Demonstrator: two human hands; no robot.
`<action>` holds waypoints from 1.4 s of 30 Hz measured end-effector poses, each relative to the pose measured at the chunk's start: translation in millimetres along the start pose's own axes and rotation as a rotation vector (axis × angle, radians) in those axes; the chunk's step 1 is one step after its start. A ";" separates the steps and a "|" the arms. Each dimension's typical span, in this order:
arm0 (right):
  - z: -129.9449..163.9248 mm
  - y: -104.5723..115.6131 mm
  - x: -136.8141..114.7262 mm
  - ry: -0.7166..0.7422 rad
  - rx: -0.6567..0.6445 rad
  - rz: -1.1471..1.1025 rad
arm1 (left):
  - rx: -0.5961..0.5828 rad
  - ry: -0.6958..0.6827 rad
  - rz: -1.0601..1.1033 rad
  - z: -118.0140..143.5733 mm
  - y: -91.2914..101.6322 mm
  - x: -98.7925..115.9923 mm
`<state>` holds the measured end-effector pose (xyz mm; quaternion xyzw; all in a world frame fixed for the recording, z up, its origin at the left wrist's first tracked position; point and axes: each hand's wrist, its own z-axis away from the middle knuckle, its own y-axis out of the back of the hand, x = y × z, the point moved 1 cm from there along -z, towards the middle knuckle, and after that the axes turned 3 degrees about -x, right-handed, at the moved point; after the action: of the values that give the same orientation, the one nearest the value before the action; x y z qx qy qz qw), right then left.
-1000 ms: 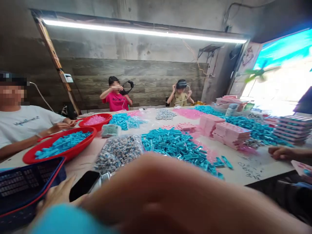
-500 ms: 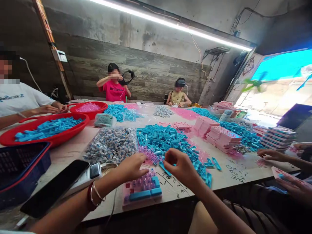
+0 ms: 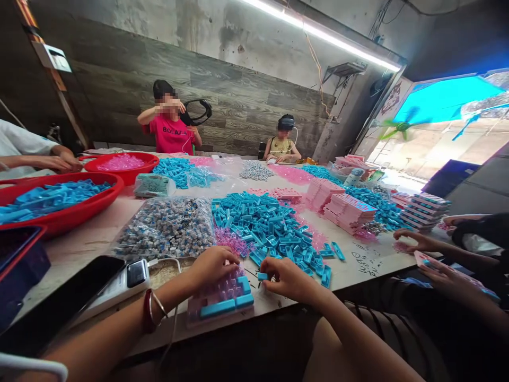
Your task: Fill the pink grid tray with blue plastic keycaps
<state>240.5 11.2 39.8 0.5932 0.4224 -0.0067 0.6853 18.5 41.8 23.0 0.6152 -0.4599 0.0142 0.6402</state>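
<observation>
A small blue plastic piece is pinched between the thumb and fingers of my right hand, just right of a pink board. Long blue blocks sit along the board's near edge, with clear pink pieces standing in rows behind them. My left hand rests over the board's far left part, its fingers bent down; whatever lies under the fingertips is hidden. A loose pile of blue pieces spreads just beyond both hands, and clear pink bits lie at its left side.
A clear bag of small grey parts, a phone and a white power strip lie left. Red basins stand further left. Stacked pink boards are at right. Other people sit around; a co-worker's hand is at far right.
My right hand has moved down and left towards the board, and a blue piece now shows in its fingers. My left hand has settled lower over the board. The view has shifted slightly.
</observation>
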 end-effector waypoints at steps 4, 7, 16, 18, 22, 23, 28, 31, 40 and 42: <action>3.1 -5.5 1.2 -0.010 -0.075 0.033 | -0.120 0.082 -0.008 2.9 7.3 6.0; 3.2 -10.8 3.3 0.009 -0.085 0.063 | -0.171 0.104 0.011 5.9 7.1 8.7; -0.6 -12.6 9.4 0.049 -0.093 0.081 | -0.138 0.291 0.198 6.0 -5.4 -1.9; -1.1 -13.1 11.6 0.048 -0.094 0.052 | -0.149 0.302 0.224 5.5 -5.0 -3.0; -1.6 -15.3 13.8 0.036 -0.095 0.080 | -0.178 0.296 0.279 4.1 -1.0 -7.5; -1.7 -15.6 13.3 0.034 -0.091 0.103 | -0.186 0.289 0.297 3.8 0.4 -9.1; -8.6 -13.6 8.3 0.030 -0.020 0.113 | -0.201 0.240 0.362 4.2 5.8 -13.0; -17.9 -10.4 6.0 0.050 -0.017 0.118 | -0.196 0.214 0.339 5.6 5.2 -11.1; 3.0 14.4 0.5 -0.003 -0.156 0.023 | -0.120 0.184 0.234 10.5 1.0 -3.5; 8.3 11.3 -0.1 0.002 -0.242 0.042 | -0.120 0.182 0.215 10.7 1.6 -1.6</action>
<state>250.9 7.7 48.5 0.5147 0.4081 0.0592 0.7517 10.5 34.5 21.3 0.5192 -0.4633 0.1110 0.7095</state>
